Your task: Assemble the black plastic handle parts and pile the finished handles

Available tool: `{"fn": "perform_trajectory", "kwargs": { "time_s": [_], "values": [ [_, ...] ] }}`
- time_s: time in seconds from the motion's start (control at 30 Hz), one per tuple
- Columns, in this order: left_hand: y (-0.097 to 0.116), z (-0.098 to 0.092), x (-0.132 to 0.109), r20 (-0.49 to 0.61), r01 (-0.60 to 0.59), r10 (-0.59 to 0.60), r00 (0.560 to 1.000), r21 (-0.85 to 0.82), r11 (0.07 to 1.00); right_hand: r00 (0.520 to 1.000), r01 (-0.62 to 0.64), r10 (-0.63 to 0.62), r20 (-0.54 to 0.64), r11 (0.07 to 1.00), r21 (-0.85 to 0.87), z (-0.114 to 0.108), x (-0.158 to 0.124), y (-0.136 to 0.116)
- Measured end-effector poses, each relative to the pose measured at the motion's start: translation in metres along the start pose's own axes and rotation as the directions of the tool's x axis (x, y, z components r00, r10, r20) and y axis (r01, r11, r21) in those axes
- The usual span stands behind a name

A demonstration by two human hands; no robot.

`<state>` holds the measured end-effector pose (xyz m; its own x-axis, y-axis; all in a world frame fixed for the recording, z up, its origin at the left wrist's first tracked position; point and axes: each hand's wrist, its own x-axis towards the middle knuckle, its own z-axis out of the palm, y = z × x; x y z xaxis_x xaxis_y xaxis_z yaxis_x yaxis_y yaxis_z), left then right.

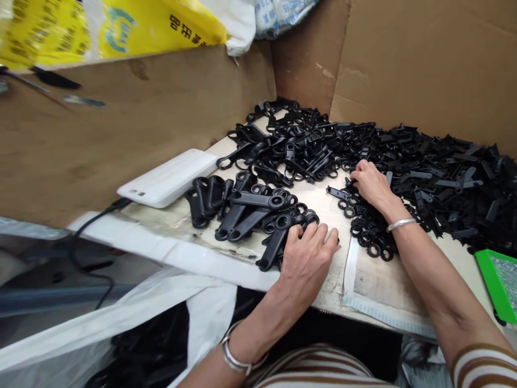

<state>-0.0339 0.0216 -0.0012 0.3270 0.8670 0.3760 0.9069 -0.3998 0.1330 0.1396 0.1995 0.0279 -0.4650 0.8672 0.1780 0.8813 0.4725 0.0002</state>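
My left hand [309, 253] is closed, its fingers curled down at the right edge of a small heap of black plastic lever arms [246, 218] with ring ends. What its fingertips grip is hidden beneath them. Farther right, my right hand [370, 183] is pinched closed at the near edge of the big pile; whatever lies between the fingers cannot be made out. Just left of it lies a flat black strip with holes [338, 193]. Several black rings [365, 237] are strewn below that hand.
Black ring-ended parts [291, 143] and flat black pieces [452, 183] cover the back of the table. A white device with a cable [169, 178] lies left. A green tray [496, 285] of small metal pieces sits right. Cardboard walls [424, 64] stand behind; a white bag [210, 323] hangs below.
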Motion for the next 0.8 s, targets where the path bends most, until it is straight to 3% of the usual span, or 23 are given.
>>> {"fn": "perform_trajectory", "kwargs": {
  "time_s": [0.1, 0.13, 0.2, 0.27, 0.3, 0.33, 0.37, 0.43, 0.47, 0.53, 0.6, 0.67, 0.73, 0.8],
  "values": [
    [0.001, -0.004, 0.0, -0.065, -0.001, -0.008, 0.998, -0.124, 0.992, 0.976, -0.045, 0.089, -0.197, 0.975, 0.219, -0.011, -0.006, 0.015],
    [0.003, -0.005, 0.0, -0.099, -0.001, -0.019, 0.995, -0.201, 0.98, 0.94, -0.067, 0.184, -0.286, 0.925, 0.374, -0.016, -0.012, 0.019],
    [0.008, -0.008, 0.0, -0.143, -0.012, -0.055, 0.988, -0.43, 0.903, 0.855, -0.064, 0.405, -0.324, 0.702, 0.709, -0.025, -0.031, 0.024],
    [0.017, -0.01, 0.001, -0.068, 0.034, -0.117, 0.991, -0.71, 0.704, 0.823, -0.021, 0.518, -0.234, 0.438, 0.899, -0.032, -0.06, 0.018],
    [0.022, -0.01, 0.001, 0.029, 0.103, -0.143, 0.989, -0.833, 0.544, 0.821, -0.001, 0.534, -0.203, 0.357, 0.934, -0.034, -0.078, 0.01],
    [0.028, -0.01, 0.002, 0.149, 0.194, -0.154, 0.977, -0.918, 0.346, 0.82, 0.007, 0.538, -0.195, 0.331, 0.944, -0.035, -0.097, 0.0],
    [0.033, -0.009, 0.002, 0.269, 0.286, -0.141, 0.953, -0.95, 0.125, 0.81, 0.008, 0.545, -0.215, 0.357, 0.934, -0.034, -0.117, -0.013],
    [0.043, -0.007, 0.003, 0.432, 0.396, -0.075, 0.899, -0.873, -0.284, 0.813, -0.003, 0.491, -0.313, 0.541, 0.841, -0.031, -0.155, -0.041],
    [0.047, -0.005, 0.004, 0.477, 0.411, -0.05, 0.877, -0.801, -0.435, 0.822, 0.022, 0.422, -0.383, 0.648, 0.761, -0.027, -0.172, -0.054],
    [0.054, -0.003, 0.005, 0.548, 0.42, -0.03, 0.836, -0.675, -0.606, 0.868, 0.087, 0.246, -0.431, 0.78, 0.62, -0.021, -0.2, -0.075],
    [0.058, -0.001, 0.004, 0.608, 0.441, -0.033, 0.793, -0.611, -0.657, 0.906, 0.147, 0.103, -0.411, 0.832, 0.534, -0.015, -0.221, -0.082],
    [0.06, 0.0, 0.003, 0.638, 0.47, -0.042, 0.769, -0.609, -0.638, 0.915, 0.15, 0.068, -0.399, 0.858, 0.491, -0.012, -0.236, -0.072],
    [0.062, 0.0, 0.002, 0.642, 0.494, -0.055, 0.765, -0.639, -0.59, 0.895, 0.025, 0.17, -0.413, 0.904, 0.426, -0.012, -0.245, -0.049],
    [0.064, 0.0, 0.001, 0.637, 0.512, -0.052, 0.769, -0.663, -0.546, 0.847, -0.205, 0.34, -0.408, 0.918, 0.34, -0.011, -0.249, -0.02]
  ]
}}
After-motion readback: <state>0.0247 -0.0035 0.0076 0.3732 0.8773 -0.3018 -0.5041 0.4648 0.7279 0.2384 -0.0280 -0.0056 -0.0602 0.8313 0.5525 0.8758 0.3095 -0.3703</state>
